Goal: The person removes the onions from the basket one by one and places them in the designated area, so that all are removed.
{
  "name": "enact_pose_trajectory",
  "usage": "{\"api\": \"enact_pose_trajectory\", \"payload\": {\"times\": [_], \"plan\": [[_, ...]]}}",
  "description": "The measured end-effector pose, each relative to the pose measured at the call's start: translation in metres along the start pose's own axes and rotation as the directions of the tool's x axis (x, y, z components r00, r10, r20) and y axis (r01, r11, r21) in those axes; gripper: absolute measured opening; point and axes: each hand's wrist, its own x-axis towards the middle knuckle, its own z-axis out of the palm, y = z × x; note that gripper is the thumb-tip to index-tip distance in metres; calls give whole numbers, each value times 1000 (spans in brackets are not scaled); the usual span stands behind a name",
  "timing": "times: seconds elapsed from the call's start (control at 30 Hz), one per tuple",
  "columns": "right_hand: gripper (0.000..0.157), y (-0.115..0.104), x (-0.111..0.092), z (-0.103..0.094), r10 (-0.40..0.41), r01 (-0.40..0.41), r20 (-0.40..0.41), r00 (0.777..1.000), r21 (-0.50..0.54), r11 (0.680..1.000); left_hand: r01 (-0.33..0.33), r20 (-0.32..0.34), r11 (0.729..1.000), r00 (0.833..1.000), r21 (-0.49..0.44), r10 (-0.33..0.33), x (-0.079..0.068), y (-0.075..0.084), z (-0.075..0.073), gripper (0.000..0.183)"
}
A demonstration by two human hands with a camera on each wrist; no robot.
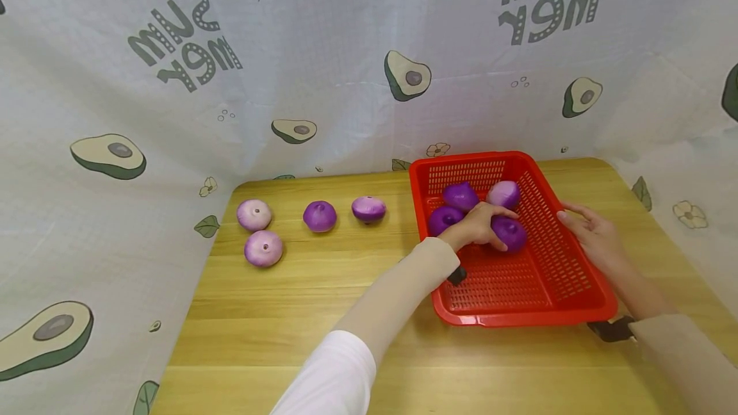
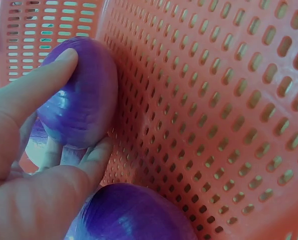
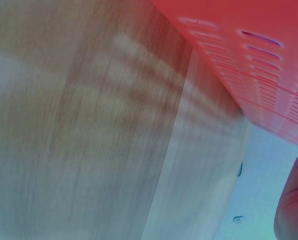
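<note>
L hand (image 1: pixel 477 224) is curled round a purple onion (image 1: pixel 512 236), inside the basket (image 1: pixel 501 290) nr its rt wall. R hand (image 1: pixel 599 242) touches the rt rim; can't tell if it's gripping. 3 other onions (image 1: pixel 461 198) sit twd the far end, w/ mesh floor showing up to the nr rim. 4 loose onions (image 1: pixel 319 217) lie L on the table (image 1: pixel 277 319), 2 nr its edge, bare wood btwn them & the basket.

left arm (image 1: pixel 398 293): extended forward, angled rightward | left grip (image 1: pixel 480 225): thumb (image 2: pixel 43 82) opposing curled fingers (image 2: pixel 96 160), pinching | right arm (image 1: pixel 686 351): angled inward | right grip (image 1: pixel 596 234): 1 thumb visible, finger closure unclear
</note>
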Motion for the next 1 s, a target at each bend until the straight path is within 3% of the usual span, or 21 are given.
{"api": "enact_pose_trajectory", "payload": {"times": [0.23,0.47,0.6,0.77,1.0], "plan": [[24,0,-1,1,-8,7,5,1000,51,999,-3,36,1000,999,-14,3,-2,-1,1,64],[26,1,0,1,-17,17,-5,1000,-5,1000,-24,75,999,997,-38,27,-5,-1,1,62],[25,1,1,0,-6,5,-4,1000,-6,1000,-20,51,994,998,-106,25,-5,1,-3,62],[23,0,0,1,-4,4,-1,1000,13,1000,-21,-1,966,1000,-257,21,-7,6,-12,62],[23,-1,0,2,0,0,-11,1000,-18,1000,-74,-52,935,997,-347,60,-14,17,-31,61]]}}
